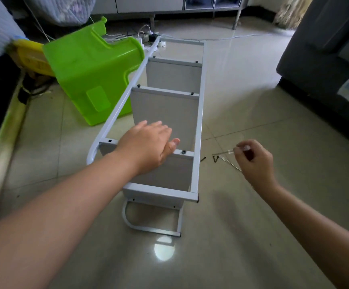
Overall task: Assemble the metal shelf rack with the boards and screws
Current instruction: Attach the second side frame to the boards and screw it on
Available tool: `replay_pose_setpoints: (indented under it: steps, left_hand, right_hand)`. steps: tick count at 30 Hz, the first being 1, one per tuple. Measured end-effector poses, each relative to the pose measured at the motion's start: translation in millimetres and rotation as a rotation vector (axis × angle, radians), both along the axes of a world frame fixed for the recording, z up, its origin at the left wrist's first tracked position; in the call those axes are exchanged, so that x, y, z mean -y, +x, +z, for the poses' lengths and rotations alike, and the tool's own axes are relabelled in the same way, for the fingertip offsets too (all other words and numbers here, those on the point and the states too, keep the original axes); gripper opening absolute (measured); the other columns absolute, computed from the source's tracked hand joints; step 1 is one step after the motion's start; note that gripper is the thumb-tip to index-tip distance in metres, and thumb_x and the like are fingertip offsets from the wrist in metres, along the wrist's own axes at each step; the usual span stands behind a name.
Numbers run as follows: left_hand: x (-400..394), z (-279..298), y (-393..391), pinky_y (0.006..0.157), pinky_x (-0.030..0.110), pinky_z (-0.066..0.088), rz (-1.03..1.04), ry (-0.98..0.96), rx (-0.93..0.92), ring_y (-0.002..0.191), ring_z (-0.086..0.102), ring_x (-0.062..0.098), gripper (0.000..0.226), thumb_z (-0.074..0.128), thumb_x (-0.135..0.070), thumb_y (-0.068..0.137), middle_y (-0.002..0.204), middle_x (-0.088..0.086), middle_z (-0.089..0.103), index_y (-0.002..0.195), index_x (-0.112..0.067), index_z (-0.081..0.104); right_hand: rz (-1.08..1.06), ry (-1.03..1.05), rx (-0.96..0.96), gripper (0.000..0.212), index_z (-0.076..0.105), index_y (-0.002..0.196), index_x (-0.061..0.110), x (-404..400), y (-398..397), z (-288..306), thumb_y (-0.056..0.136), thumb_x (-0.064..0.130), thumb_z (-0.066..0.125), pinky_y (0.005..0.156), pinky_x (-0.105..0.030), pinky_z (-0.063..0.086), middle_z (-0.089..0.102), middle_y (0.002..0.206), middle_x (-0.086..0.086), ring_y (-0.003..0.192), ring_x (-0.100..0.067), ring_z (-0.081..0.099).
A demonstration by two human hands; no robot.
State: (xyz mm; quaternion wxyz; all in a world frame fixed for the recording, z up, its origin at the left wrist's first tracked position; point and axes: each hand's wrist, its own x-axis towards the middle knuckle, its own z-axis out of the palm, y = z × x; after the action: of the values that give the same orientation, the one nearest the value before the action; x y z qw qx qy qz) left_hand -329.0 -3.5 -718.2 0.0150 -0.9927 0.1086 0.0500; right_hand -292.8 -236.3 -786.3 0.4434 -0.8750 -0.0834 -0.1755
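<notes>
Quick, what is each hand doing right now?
Left hand: open, fingers straight, over the white metal shelf rack.
Right hand: fingers curled, pinching something small; cannot tell what.

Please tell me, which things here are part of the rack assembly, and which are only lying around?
For the job:
rack frame
boards
loose screws on the floor
left hand, over the rack
right hand, pinching a small clear item, too blurred to name

Lying about:
green plastic stool
yellow item
power strip and cables
dark sofa
</notes>
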Motion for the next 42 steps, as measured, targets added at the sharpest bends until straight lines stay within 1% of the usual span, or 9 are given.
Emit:
replay_pose_setpoints:
  steps: [6, 14, 17, 21, 27, 32, 34, 37, 42]
  left_hand:
    - [3.3, 1.4, -5.8, 0.114, 0.026, 0.006, 0.06, -0.023, 0.014, 0.144, 0.011, 0.014, 0.083, -0.005, -0.042, 0.074, 0.154, 0.004, 0.022, 0.145, -0.009, 0.024]
    - [2.2, 0.5, -5.3, 0.114, 0.023, -0.001, 0.037, -0.014, 0.042, 0.145, 0.004, 0.013, 0.109, -0.024, -0.045, 0.053, 0.156, 0.005, 0.012, 0.147, -0.008, 0.016]
    - [2.6, 1.2, -5.1, 0.114, 0.023, -0.002, 0.04, -0.026, 0.054, 0.145, 0.001, 0.013, 0.087, -0.013, -0.043, 0.072, 0.157, 0.005, 0.008, 0.148, -0.009, 0.012]
    - [3.4, 3.6, -6.7, 0.114, 0.024, -0.005, 0.04, -0.026, 0.052, 0.145, -0.004, 0.014, 0.078, -0.005, -0.036, 0.075, 0.157, 0.006, -0.001, 0.148, -0.007, 0.001]
    - [4.2, 6.1, -7.4, 0.114, 0.025, -0.008, 0.051, -0.023, 0.043, 0.144, -0.008, 0.015, 0.056, 0.013, -0.03, 0.1, 0.156, 0.007, -0.008, 0.147, -0.006, -0.005]
    - [3.4, 6.0, -8.4, 0.115, 0.026, -0.008, 0.047, -0.019, 0.033, 0.144, -0.008, 0.015, 0.056, 0.014, -0.029, 0.101, 0.156, 0.008, -0.008, 0.147, -0.006, -0.006]
    - [3.3, 6.8, -9.2, 0.115, 0.026, -0.007, 0.05, -0.02, 0.025, 0.144, -0.008, 0.015, 0.056, 0.014, -0.029, 0.101, 0.156, 0.007, -0.007, 0.147, -0.006, -0.005]
    - [3.4, 8.9, -9.8, 0.115, 0.025, -0.007, 0.048, -0.03, 0.024, 0.144, -0.007, 0.015, 0.055, 0.014, -0.029, 0.101, 0.156, 0.007, -0.006, 0.147, -0.006, -0.005]
    - [3.4, 8.1, -12.3, 0.115, 0.026, -0.006, 0.056, -0.037, 0.005, 0.144, -0.006, 0.015, 0.055, 0.014, -0.029, 0.101, 0.157, 0.007, -0.005, 0.147, -0.007, -0.004]
  right_hand:
    - [0.261, 0.463, 0.135, 0.014, 0.04, 0.076, 0.023, -14.3, -11.4, 76.7, 0.086, 0.032, 0.041, 0.041, -0.009, 0.03, 0.049, 0.046, 0.015, 0.039, 0.003, 0.039]
    - [0.436, 0.151, 0.305, 0.015, 0.039, 0.077, 0.022, -41.0, -21.6, 99.2, 0.089, 0.029, 0.034, 0.044, -0.012, 0.031, 0.042, 0.05, 0.015, 0.043, -0.006, 0.042]
    - [0.442, 0.043, 0.351, 0.018, 0.043, 0.081, 0.012, -44.4, -24.5, 102.8, 0.089, 0.024, 0.034, 0.046, -0.01, 0.031, 0.04, 0.051, 0.009, 0.049, -0.01, 0.043]
    - [0.451, -0.071, 0.384, 0.028, 0.051, 0.082, -0.001, -48.9, -26.2, 106.8, 0.089, 0.02, 0.034, 0.048, -0.009, 0.032, 0.044, 0.052, 0.0, 0.058, -0.022, 0.047]
    - [0.48, -0.126, 0.399, 0.027, 0.052, 0.08, -0.001, -52.6, -24.6, 111.2, 0.088, 0.019, 0.035, 0.05, -0.006, 0.032, 0.038, 0.052, 0.014, 0.055, -0.016, 0.044]
    - [0.541, -0.236, 0.274, 0.022, 0.044, 0.079, 0.014, -55.6, -21.6, 126.0, 0.086, 0.033, 0.036, 0.049, -0.011, 0.036, 0.051, 0.048, -0.006, 0.059, -0.018, 0.051]
    - [0.59, -0.332, 0.153, 0.024, 0.044, 0.075, 0.018, -57.0, -20.1, 139.7, 0.085, 0.039, 0.043, 0.051, -0.013, 0.039, 0.055, 0.051, 0.0, 0.058, -0.013, 0.054]
    - [0.709, -0.435, -0.045, 0.021, 0.046, 0.07, 0.021, -56.0, -17.9, 159.6, 0.09, 0.027, 0.049, 0.049, -0.009, 0.044, 0.056, 0.055, 0.012, 0.045, 0.0, 0.057]
    - [0.819, -0.565, -0.087, 0.017, 0.056, 0.078, 0.013, -51.5, -25.7, 175.7, 0.083, 0.028, 0.049, 0.058, -0.007, 0.049, 0.067, 0.063, 0.006, 0.057, 0.002, 0.064]
